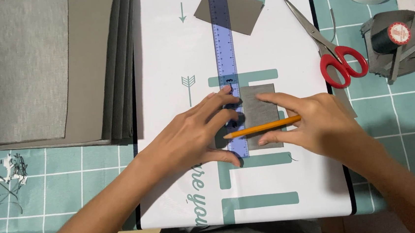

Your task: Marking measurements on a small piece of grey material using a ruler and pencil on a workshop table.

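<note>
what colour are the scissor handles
Red; the scissors lie right of the ruler, clearest in the head view.
</note>
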